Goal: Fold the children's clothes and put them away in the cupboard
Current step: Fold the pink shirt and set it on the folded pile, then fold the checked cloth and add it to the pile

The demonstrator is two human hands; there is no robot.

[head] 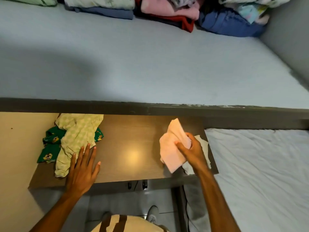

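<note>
Right hand (189,148) grips a folded pink garment (172,148) over the worktop (130,139); left hand (83,168), spread flat at the worktop's left, should pin the green-checked garment (78,131) before smoothing.

A folded pink cloth (173,146) is held tilted above a brown table (130,144); a crumpled pale green garment (76,136) overlaps green printed clothing (50,148) at the table's left.
</note>
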